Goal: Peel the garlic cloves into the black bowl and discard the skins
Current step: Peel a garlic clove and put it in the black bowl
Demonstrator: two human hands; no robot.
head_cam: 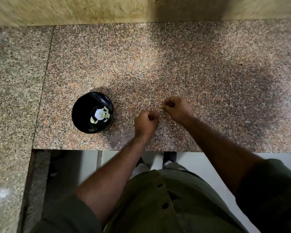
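Note:
The black bowl (81,113) stands on the speckled granite counter, left of my hands, with several pale peeled garlic cloves (106,110) in its bottom. My left hand (146,122) is curled into a fist just above the counter; what it holds is hidden. My right hand (176,108) is a little beyond it and pinches a small pale piece of garlic or skin (161,110) at its fingertips. The two hands nearly touch. A few tiny skin bits lie on the counter between them.
The granite counter (191,64) stretches wide to the right and back to a pale wall (91,9). Its front edge runs just below my hands, with floor beneath. A second granite slab (12,98) adjoins on the left.

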